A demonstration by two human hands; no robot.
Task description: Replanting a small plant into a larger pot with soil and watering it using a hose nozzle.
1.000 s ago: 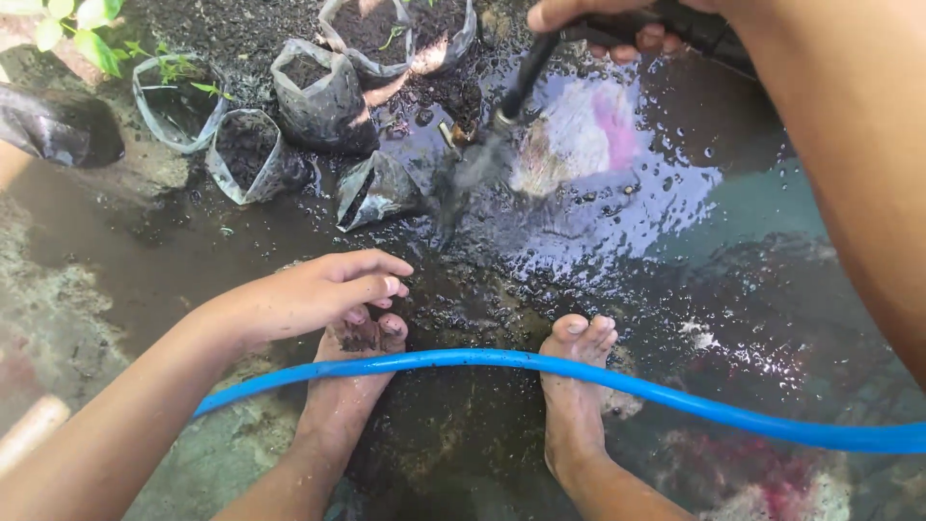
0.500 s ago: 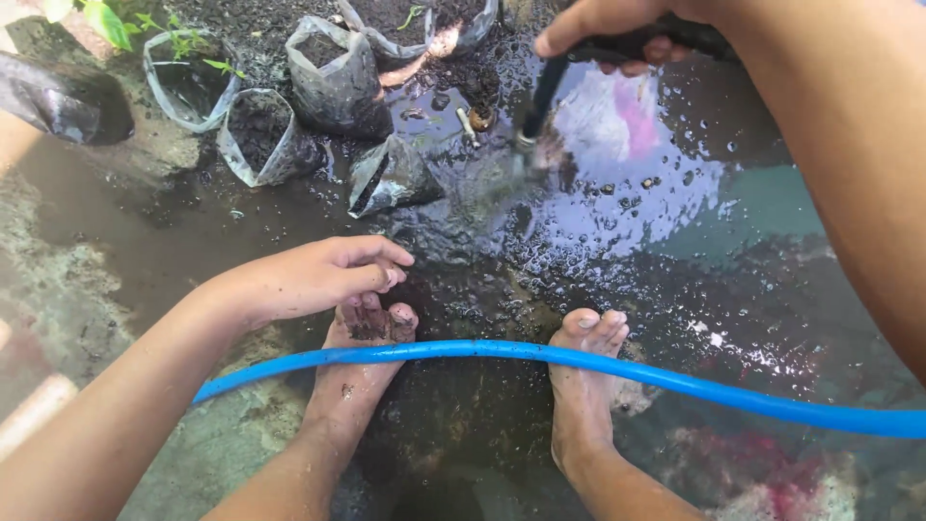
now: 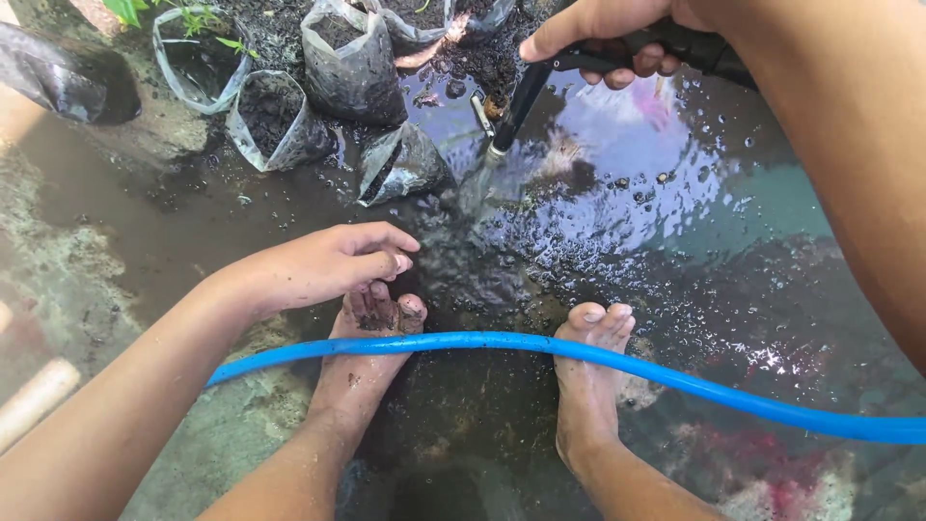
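Right hand [image 3: 617,34] is clenched round the black spray wand [image 3: 526,92] at the top of the view, index finger stretched along it, nozzle tip angled down-left w/ water jetting onto the wet ground [image 3: 675,222]. Left hand [image 3: 323,265] grasps nothing: fingers loosely curled, fingertips just above the muddy toes of the left foot [image 3: 371,333].

Vs. a sec ago: the nozzle swung right, then back left, and now sits closer to the small collapsed grow bag [image 3: 400,164]; spray lands just right of that bag. Left hand has dropped closer to the toes, almost touching. My read: rinsing is moving the loose soil on the ground, and the hand is about at the dirt on the foot.

Blue hose [image 3: 540,349] runs across both feet, just below the left hand, well apart from the nozzle. Right foot [image 3: 588,376] is right of the left foot, under the hose. Soil-filled grow bags [image 3: 352,63] stand left of the nozzle, beyond the small bag.
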